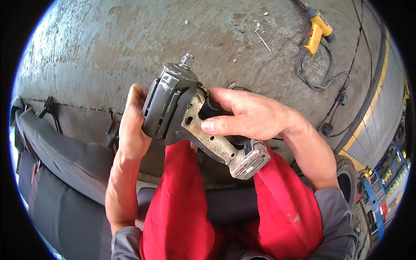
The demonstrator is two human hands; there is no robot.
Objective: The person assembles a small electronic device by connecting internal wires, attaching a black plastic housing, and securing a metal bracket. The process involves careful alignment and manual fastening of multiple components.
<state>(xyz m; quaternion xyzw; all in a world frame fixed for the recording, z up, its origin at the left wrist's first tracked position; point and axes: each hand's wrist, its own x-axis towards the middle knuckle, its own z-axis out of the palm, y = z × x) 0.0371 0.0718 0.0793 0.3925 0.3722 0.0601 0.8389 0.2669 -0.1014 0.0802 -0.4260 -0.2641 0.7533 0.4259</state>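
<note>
A worn black and grey cordless impact wrench (175,102) is held up in front of my red-trousered knees. Its square drive points away from me, and its scuffed base hangs toward my right knee. My left hand (133,123) supports the motor housing from the left side, its fingers mostly hidden behind the tool. On the other side, my right hand (251,113) wraps the handle near the trigger, thumb lying along the pale dotted grip.
A yellow heat gun (320,32) with a coiled black cable (318,84) lies on the stained floor at far right. Near it rests a thin metal rod (262,41). Dark vehicle seats (65,203) stand at left; a tyre (347,173) is at right.
</note>
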